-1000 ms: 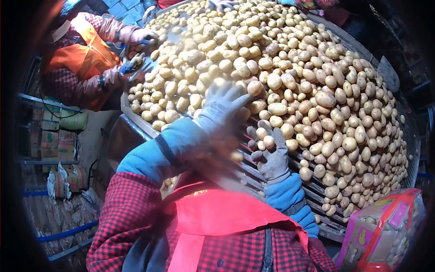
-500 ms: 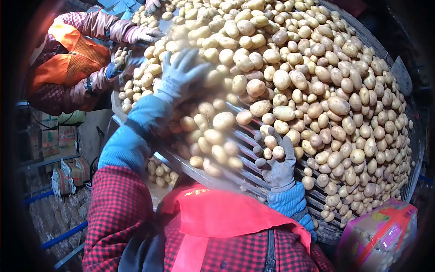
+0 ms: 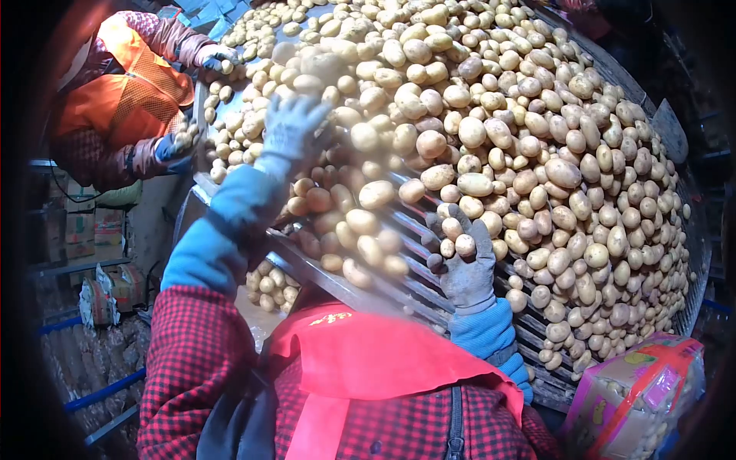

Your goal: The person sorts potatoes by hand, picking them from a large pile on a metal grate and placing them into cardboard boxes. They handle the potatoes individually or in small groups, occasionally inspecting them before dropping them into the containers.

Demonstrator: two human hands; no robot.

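A large heap of potatoes (image 3: 529, 153) covers the slatted metal table (image 3: 422, 264). My left hand (image 3: 293, 126), in a pale blue-grey glove, is slightly blurred, fingers stretched and spread over the heap's left side. No potato is visible in its grasp. Palm up above the bare slats, my right hand (image 3: 468, 268) wears a grey glove and cradles several small potatoes (image 3: 458, 236) in its curled fingers. Between my hands, a loose group of larger potatoes (image 3: 364, 226) lies near the table's front edge.
A co-worker in an orange vest (image 3: 126, 88) stands at the left, with potatoes in their gloved hands. A carton with clear wrapping (image 3: 636, 395) stands at the lower right. More potatoes (image 3: 270, 287) lie below the table's metal rim (image 3: 330, 284). Stacked boxes (image 3: 96, 230) are at the left.
My left hand has shifted a little left and down, fingers still spread. My right hand keeps the small potatoes. The co-worker's hands have drawn back left and apart.
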